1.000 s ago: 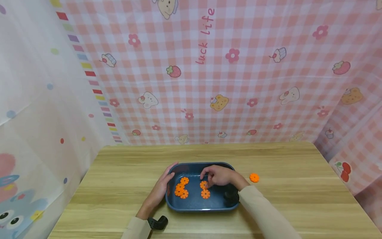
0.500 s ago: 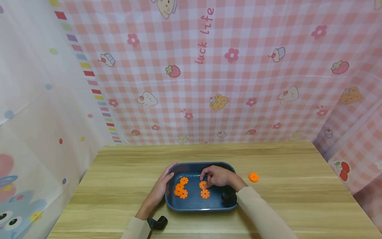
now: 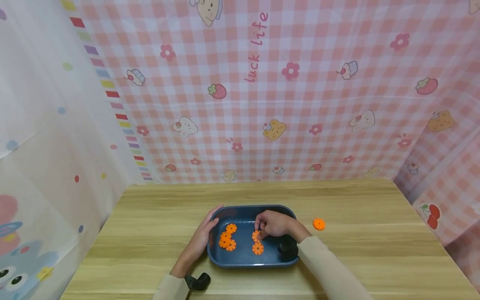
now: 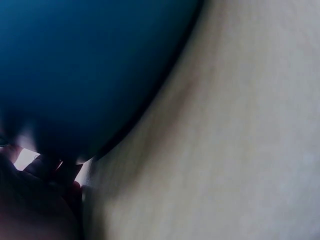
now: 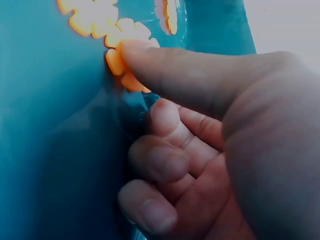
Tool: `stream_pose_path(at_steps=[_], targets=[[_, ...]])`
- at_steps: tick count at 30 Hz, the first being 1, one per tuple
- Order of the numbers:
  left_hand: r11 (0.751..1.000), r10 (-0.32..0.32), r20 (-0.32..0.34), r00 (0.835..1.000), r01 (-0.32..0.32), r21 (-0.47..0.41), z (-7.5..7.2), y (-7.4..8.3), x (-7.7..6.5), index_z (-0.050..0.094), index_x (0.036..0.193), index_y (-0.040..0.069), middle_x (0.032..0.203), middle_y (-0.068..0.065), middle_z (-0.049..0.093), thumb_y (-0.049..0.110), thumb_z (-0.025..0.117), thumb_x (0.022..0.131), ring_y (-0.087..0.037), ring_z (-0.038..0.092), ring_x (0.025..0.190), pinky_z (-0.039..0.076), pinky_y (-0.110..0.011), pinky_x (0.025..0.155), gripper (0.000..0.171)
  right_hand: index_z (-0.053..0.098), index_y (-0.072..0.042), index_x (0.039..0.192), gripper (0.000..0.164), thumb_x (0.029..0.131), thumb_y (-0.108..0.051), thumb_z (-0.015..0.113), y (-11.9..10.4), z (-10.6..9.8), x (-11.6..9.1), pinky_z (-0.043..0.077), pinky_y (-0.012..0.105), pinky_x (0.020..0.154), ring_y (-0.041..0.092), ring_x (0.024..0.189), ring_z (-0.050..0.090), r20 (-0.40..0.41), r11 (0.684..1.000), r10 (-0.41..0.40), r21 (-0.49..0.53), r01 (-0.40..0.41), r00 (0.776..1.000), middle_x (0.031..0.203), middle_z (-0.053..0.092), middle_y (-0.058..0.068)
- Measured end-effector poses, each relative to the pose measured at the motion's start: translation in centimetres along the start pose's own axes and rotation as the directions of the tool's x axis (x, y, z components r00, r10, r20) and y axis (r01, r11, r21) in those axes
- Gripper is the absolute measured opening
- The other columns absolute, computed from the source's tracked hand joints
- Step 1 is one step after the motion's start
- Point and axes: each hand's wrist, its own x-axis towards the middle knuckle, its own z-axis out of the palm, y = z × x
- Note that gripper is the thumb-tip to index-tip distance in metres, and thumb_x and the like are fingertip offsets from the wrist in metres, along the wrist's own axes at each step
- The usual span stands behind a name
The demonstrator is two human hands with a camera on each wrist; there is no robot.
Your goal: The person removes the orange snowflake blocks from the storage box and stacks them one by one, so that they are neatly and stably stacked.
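Note:
My left hand (image 3: 201, 233) holds the left end of the dark blue tray (image 3: 243, 261), thumb at the rim and fingers along the outer wall. My right hand (image 3: 276, 223) reaches inside and pinches an orange notched plastic disc (image 5: 116, 61), the thumb lying on its face. A second orange disc (image 3: 258, 248) meets its edge on the near side. To their left in the tray lie several more orange discs (image 3: 225, 238), overlapping in a small cluster. The left wrist view shows mostly the tray's outer wall (image 4: 90, 65).
Right of the tray, one orange disc (image 3: 319, 224) lies on the wooden table (image 3: 356, 208). Black wrist cameras are worn on the left wrist (image 3: 198, 282) and the right wrist (image 3: 288, 248). A pink checked curtain (image 3: 240, 104) hangs behind the table.
The pinched disc and the one meeting it have shifted slightly toward the near side of the tray, along with my right hand. My left hand stays on the tray.

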Motion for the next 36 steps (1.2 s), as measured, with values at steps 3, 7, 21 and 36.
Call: stream_pose_path(at_steps=[3,7,21,36], targets=[[1.0,-0.004,0.007,1.0,0.004,0.003,0.0,0.0,-0.1,0.029,0.157,0.017,0.162,-0.005,0.026,0.027,0.031,0.109,-0.027,0.019,0.15,0.009,-0.054,0.12,0.049,0.063,-0.008,0.087,0.012,0.086,-0.007,0.075,-0.1,0.1,-0.2,0.032,0.026,0.056,0.012,0.056,0.042,0.016,1.0,-0.015,0.015,0.015,1.0,0.062,0.047,-0.002],[1.0,-0.01,0.011,1.0,0.01,-0.005,0.0,0.0,-0.1,0.028,0.157,0.018,0.162,-0.005,0.026,0.027,0.03,0.109,-0.027,0.019,0.15,0.01,-0.052,0.12,0.049,0.062,-0.006,0.087,0.011,0.087,-0.001,0.071,-0.1,0.2,-0.2,0.035,0.026,0.057,0.013,0.062,0.051,0.034,0.998,-0.043,0.038,0.042,0.998,0.064,0.052,-0.001],[1.0,-0.009,0.002,1.0,0.009,0.006,0.2,0.0,0.2,0.03,0.156,0.017,0.161,-0.005,0.03,0.03,0.033,0.108,-0.028,0.024,0.147,0.013,-0.053,0.12,0.05,0.061,-0.005,0.085,0.009,0.089,0.001,0.068,-0.2,-0.1,-0.5,0.044,0.027,0.059,0.014,0.063,0.053,0.045,0.993,-0.105,0.063,0.102,0.993,0.072,0.061,0.0],[1.0,-0.012,-0.009,1.0,0.012,0.022,0.1,0.0,0.0,0.029,0.157,0.019,0.16,-0.002,0.031,0.03,0.032,0.108,-0.025,0.028,0.146,0.018,-0.05,0.118,0.05,0.064,-0.007,0.094,0.007,0.09,-0.002,0.067,-0.8,-1.1,-1.7,0.055,0.034,0.056,0.017,0.056,0.058,-0.023,0.983,-0.069,0.17,0.072,0.997,0.074,0.066,0.005]])
